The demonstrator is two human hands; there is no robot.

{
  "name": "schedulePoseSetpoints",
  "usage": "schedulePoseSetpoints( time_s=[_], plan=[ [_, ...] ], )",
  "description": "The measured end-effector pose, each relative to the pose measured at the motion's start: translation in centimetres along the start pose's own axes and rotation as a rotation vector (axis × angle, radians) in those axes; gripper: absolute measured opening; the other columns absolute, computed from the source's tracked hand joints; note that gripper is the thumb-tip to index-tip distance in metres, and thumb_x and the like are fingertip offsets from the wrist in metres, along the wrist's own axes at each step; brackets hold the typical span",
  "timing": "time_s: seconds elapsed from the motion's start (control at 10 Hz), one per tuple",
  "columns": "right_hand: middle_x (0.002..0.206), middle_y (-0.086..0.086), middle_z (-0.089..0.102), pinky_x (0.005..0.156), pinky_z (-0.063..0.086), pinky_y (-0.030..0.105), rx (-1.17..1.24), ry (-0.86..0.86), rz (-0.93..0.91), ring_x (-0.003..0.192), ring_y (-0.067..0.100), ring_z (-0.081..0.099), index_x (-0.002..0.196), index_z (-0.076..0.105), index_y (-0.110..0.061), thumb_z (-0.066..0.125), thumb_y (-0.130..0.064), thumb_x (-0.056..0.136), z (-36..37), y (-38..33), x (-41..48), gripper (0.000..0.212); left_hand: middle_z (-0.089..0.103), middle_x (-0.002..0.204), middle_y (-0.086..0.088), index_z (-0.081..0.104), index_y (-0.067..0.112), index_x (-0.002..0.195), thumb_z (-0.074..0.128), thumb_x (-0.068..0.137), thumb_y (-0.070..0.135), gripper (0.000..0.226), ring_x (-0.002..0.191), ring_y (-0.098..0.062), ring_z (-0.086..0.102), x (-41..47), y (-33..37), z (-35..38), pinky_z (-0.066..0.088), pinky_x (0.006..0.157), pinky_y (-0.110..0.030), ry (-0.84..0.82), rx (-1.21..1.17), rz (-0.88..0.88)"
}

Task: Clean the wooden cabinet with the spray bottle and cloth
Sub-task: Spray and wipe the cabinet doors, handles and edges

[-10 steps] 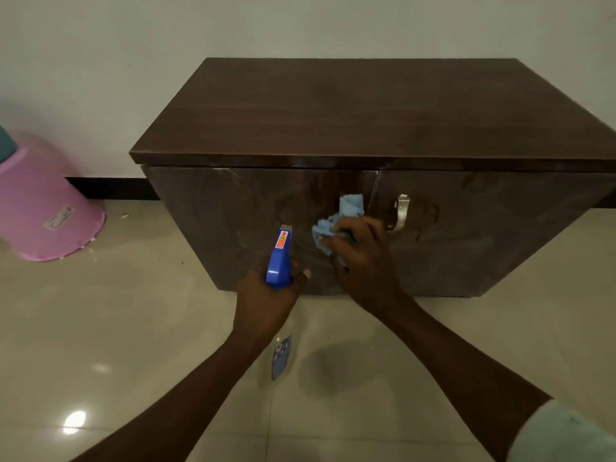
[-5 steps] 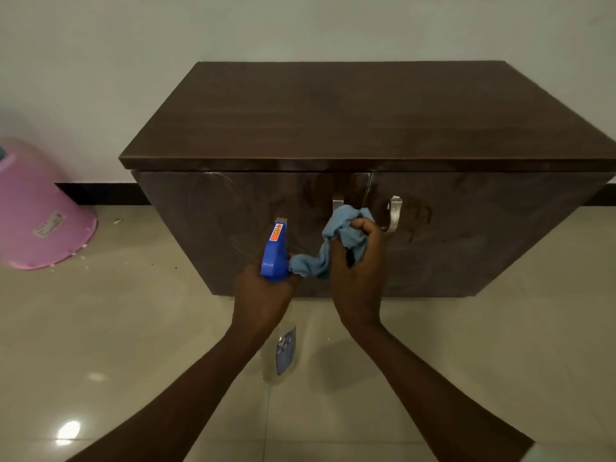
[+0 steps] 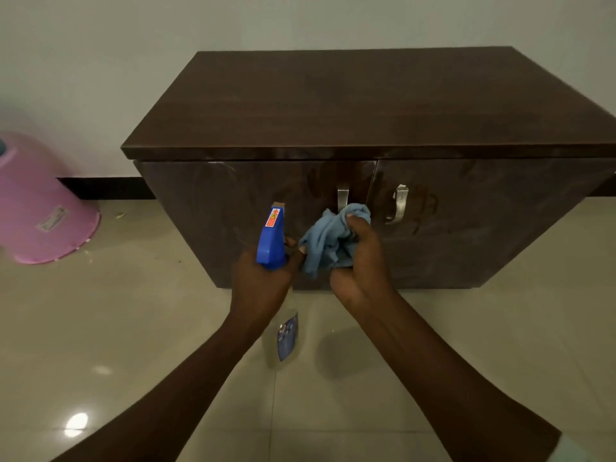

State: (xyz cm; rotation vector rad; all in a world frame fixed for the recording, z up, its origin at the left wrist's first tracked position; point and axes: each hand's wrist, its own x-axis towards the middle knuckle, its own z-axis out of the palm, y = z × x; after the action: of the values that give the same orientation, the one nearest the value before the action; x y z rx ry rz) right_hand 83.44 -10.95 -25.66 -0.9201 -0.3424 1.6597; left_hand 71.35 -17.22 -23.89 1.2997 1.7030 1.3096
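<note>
Cloth (image 3: 328, 241) in right hand (image 3: 358, 261)

Labels on spray bottle (image 3: 270, 238) — none legible.

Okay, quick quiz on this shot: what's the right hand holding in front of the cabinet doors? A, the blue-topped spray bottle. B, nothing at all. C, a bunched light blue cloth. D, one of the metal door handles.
C: the right hand is closed around the bunched light blue cloth, while the spray bottle sits in the left hand and the handle on the right door is untouched.
</note>
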Motion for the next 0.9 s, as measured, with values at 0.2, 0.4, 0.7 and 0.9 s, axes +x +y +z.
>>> schedulePoseSetpoints(
  time_s=[0.2, 0.4, 0.7, 0.9],
  plan=[
    [0.060, 0.004, 0.064, 0.060, 0.047, 0.024, -0.256, 0.353, 0.043, 0.055, 0.013, 0.060, 0.080, 0.068, -0.003, 0.045, -0.038, 0.096, -0.4, 2.9, 2.1, 0.045, 0.059, 0.064, 0.002, 0.056, 0.021, 0.075, 0.068, 0.080, 0.029, 0.015, 0.051, 0.004, 0.055, 0.5, -0.3, 0.2, 0.042, 0.047, -0.005, 0.023, 0.010, -0.038],
    [0.102, 0.012, 0.069, 0.081, 0.057, 0.035, -0.244, -0.017, -0.107, 0.088, 0.022, 0.068, 0.109, 0.063, -0.009, 0.059, -0.029, 0.091, -0.2, -0.4, -2.1, 0.027, 0.057, 0.064, 0.002, 0.054, 0.021, 0.076, 0.066, 0.081, 0.031, 0.016, 0.054, -0.005, 0.054, 1.2, -0.8, 0.3, 0.042, 0.052, -0.013, 0.070, 0.044, -0.049],
    [0.096, 0.013, 0.059, 0.061, 0.054, 0.029, -1.489, -0.107, -1.476, 0.089, 0.024, 0.059, 0.097, 0.071, -0.011, 0.068, -0.021, 0.079, 0.8, -4.3, 0.6, 0.021, 0.058, 0.067, -0.004, 0.047, 0.028, 0.073, 0.066, 0.081, 0.030, 0.020, 0.063, -0.020, 0.057, 1.9, -0.2, 0.9, 0.049, 0.063, -0.030, 0.106, 0.000, -0.058],
    [0.096, 0.009, 0.049, 0.064, 0.052, 0.029, -1.582, -0.158, -1.274, 0.085, 0.013, 0.047, 0.094, 0.068, -0.008, 0.072, -0.008, 0.078, -4.5, -0.7, 1.9, 0.016, 0.064, 0.077, -0.008, 0.054, 0.027, 0.086, 0.066, 0.081, 0.030, 0.013, 0.069, -0.024, 0.062, 1.3, -0.6, 0.7, 0.052, 0.066, -0.031, 0.074, -0.033, -0.060]
  ],
)
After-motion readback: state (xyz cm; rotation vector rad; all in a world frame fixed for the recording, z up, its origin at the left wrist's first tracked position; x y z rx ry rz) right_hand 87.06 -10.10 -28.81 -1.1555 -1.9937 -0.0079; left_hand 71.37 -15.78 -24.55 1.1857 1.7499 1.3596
